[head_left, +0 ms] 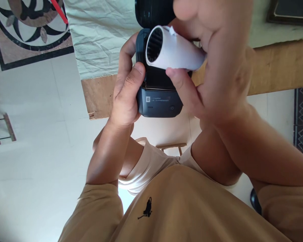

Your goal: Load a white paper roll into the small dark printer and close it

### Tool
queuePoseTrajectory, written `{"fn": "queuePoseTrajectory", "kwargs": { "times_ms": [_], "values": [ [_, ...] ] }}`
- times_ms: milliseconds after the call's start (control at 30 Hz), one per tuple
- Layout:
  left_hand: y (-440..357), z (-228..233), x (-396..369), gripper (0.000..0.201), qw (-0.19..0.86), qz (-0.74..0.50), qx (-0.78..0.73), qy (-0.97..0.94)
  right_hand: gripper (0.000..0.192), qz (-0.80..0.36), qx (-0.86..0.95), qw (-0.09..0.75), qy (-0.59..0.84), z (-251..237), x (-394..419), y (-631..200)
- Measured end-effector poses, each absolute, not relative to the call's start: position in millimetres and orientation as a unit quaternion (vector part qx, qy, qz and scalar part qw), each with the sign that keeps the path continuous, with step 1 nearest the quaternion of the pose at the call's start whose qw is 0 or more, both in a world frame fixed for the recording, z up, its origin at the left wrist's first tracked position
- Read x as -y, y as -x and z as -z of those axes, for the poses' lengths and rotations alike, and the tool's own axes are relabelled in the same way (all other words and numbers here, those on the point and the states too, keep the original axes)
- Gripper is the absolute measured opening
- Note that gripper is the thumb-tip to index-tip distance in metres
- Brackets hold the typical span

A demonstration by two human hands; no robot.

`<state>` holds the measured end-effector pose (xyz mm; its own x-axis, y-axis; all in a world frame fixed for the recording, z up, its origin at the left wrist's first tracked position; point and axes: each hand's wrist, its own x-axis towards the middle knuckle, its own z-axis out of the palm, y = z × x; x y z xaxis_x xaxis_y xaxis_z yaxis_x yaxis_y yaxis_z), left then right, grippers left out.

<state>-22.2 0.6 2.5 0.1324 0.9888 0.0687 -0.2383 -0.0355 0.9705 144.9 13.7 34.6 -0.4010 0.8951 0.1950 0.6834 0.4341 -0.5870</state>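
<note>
A small dark label printer (159, 104) is held over the table's near edge, its black lid (154, 13) swung up. My left hand (128, 80) grips the printer's left side, thumb on the rim and fingers behind. Tilted above the printer's open bay is a white paper roll (176, 50) with a dark ribbed core facing left. My right hand (212, 60) holds this roll at its right end, thumb below and fingers above. A small lifted flap of paper shows on top of the roll. The right fingertips are partly hidden behind the roll.
A pale green cloth (96, 40) covers the wooden table (280, 67). A dark framed object (290, 13) lies at the top right. A red strip (59, 11) shows at the upper left, over patterned floor tile. Below the table are my lap and a wooden stool (171, 146).
</note>
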Motion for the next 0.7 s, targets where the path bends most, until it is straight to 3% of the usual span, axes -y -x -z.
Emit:
{"fn": "queuePoseTrajectory", "kwargs": {
  "times_ms": [100,233,367,533,633,700],
  "values": [
    [22.1,-3.1,0.2,0.028,0.59,-0.538,-0.378,-0.469,0.043,-0.057,0.831,0.281,0.477,-27.2,-18.0,-148.4],
    [22.7,-2.9,-0.5,0.026,0.613,-0.536,-0.358,-0.458,0.017,-0.035,0.836,0.336,0.432,-26.3,-16.4,-151.9],
    [23.8,3.2,-4.4,0.027,0.596,-0.549,-0.343,-0.476,0.016,-0.024,0.841,0.377,0.389,-25.9,-10.6,-155.3],
    [26.8,4.1,-3.6,0.042,0.609,-0.528,-0.296,-0.512,0.019,-0.063,0.876,0.327,0.348,-20.0,-5.7,-160.1],
    [30.8,0.1,-1.2,0.052,0.626,-0.489,-0.342,-0.502,0.027,-0.065,0.866,0.387,0.31,-20.3,-5.5,-164.0],
    [33.2,-0.2,-1.3,0.057,0.615,-0.481,-0.358,-0.513,0.029,-0.11,0.834,0.384,0.381,-23.9,-5.5,-167.8]
  ]
}}
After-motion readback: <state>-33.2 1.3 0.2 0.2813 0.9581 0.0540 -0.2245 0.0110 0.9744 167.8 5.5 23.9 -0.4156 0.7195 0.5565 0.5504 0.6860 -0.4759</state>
